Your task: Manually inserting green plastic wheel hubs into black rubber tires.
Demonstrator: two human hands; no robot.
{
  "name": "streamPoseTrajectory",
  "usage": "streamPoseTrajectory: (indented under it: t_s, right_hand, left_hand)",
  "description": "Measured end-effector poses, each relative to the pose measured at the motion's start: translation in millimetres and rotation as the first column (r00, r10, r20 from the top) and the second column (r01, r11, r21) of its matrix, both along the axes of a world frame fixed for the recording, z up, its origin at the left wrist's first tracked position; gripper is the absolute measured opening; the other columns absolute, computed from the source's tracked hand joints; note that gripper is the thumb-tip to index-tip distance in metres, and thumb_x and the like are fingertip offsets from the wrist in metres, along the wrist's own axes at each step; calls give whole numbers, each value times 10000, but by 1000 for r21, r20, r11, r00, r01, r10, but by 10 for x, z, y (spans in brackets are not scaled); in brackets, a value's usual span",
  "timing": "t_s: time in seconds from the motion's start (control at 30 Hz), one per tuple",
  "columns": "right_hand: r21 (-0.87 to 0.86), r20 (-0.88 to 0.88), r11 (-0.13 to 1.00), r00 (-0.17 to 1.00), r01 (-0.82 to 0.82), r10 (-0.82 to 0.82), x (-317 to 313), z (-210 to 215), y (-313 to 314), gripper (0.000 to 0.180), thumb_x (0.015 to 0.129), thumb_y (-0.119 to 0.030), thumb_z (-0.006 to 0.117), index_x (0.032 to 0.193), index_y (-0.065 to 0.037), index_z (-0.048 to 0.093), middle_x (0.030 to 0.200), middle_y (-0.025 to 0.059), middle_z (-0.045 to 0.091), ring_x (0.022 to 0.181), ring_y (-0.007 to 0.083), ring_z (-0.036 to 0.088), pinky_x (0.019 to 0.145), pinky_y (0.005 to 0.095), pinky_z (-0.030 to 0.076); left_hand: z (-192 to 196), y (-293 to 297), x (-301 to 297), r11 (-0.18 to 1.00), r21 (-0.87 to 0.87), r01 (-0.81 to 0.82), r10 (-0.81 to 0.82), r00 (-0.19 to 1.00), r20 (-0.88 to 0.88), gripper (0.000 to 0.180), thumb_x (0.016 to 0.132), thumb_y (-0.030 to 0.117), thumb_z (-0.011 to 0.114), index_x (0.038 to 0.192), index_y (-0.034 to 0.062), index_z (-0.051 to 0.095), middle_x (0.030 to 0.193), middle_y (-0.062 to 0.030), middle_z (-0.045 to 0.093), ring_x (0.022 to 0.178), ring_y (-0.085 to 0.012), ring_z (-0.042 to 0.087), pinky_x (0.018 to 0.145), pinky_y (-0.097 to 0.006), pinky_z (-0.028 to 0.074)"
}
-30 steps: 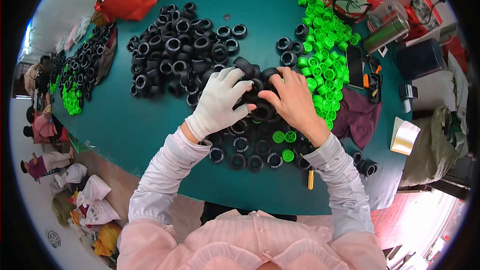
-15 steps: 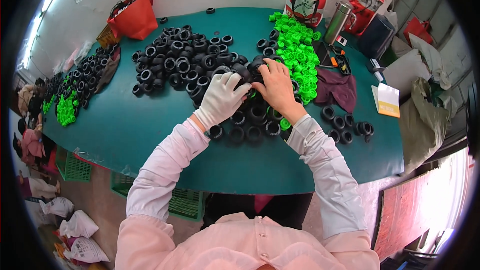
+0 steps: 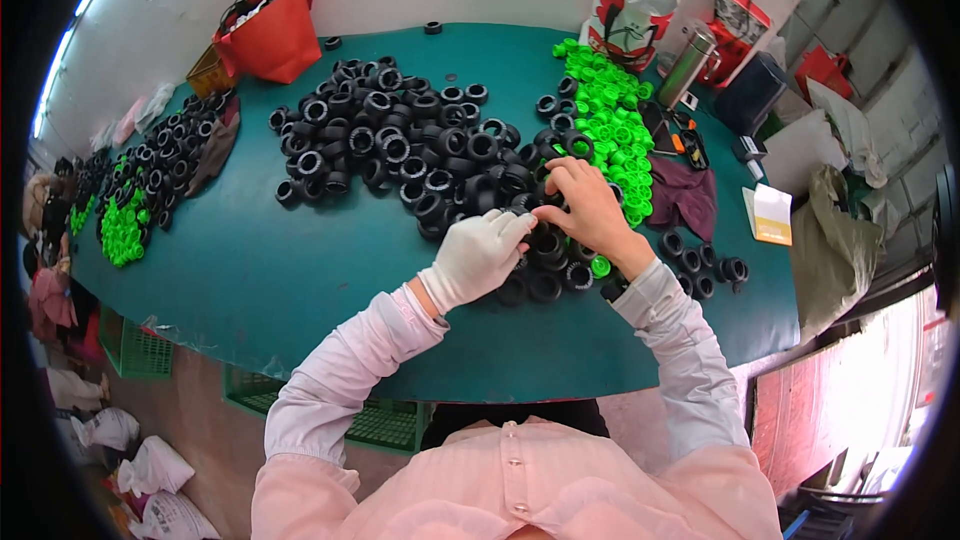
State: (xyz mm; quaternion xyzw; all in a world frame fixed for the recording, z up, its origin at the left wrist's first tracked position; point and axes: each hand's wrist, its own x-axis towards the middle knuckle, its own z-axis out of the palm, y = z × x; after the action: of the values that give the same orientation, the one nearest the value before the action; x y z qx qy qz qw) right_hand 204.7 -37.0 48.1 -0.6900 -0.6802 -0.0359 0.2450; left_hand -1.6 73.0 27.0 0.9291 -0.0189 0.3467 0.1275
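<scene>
My left hand (image 3: 478,255), in a white glove with bare fingertips showing, is closed in a pinch over the near side of a heap of small black tyres (image 3: 395,148). Its fingertips meet the thumb of my bare right hand (image 3: 590,205). The right fingers are curled over black tyres, and what either hand grips is hidden among the dark rings. Just beyond the right hand lies a long pile of bright green wheel hubs (image 3: 612,110). One green hub (image 3: 600,266) sits below the right wrist, beside several black tyres (image 3: 545,286).
On the green table (image 3: 250,270), a second heap of tyres (image 3: 165,165) and green hubs (image 3: 122,230) lies far left. A red bag (image 3: 270,35), steel flask (image 3: 688,68), maroon cloth (image 3: 683,198) and loose tyres (image 3: 690,260) stand or lie around. Green crates (image 3: 385,425) are below the edge.
Both hands have moved toward me and slightly right in the picture, away from the upper tyres. The right fingers have lifted off the tyre they covered. The whole view has shifted a little.
</scene>
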Motion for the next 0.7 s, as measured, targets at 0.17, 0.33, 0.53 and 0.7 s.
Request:
streamPoseTrajectory:
  t_s: [0.17, 0.33, 0.53, 0.7]
  right_hand:
    - [96, 105, 992, 992, -85, 75, -146, -89, 68, 459, 894, -261, 752, 1277, -57, 602, 1409, 163, 564, 1338, 367, 506, 1134, 498, 371]
    - [114, 73, 990, 994, -87, 79, -221, -100, 137, 554, 909, -327, 731, 1377, -78, 571, 1470, 156, 540, 1404, 355, 468, 1192, 510, 327]
    - [-86, 158, 970, 958, -227, 238, -377, -201, 5, 749, 875, -401, 753, 1507, -103, 483, 1546, 167, 478, 1438, 358, 435, 1206, 525, 307]
    - [-213, 172, 935, 931, -283, 321, -396, -177, -118, 867, 842, -427, 793, 1541, -73, 421, 1519, 187, 505, 1433, 370, 447, 1211, 537, 298]
  left_hand:
    - [-40, -21, -154, 967, -223, -122, 97, 988, -120, 524, 783, 14, 755, 1282, 111, 627, 1154, -98, 651, 890, -306, 692, 739, -374, 574]
    - [-195, -126, -432, 953, -207, -221, 200, 972, -120, 800, 715, 2, 811, 1450, 47, 499, 1425, -158, 546, 1215, -384, 574, 970, -450, 518]
    - [-24, -361, -602, 923, 25, -384, 367, 859, -358, 903, 711, 240, 860, 1500, 50, 463, 1604, -185, 378, 1447, -430, 366, 1132, -524, 348]
    - [-254, -385, -816, 790, -145, -595, 506, 768, -393, 989, 811, 368, 835, 1585, 23, 325, 1655, -213, 291, 1498, -460, 292, 1175, -541, 307]
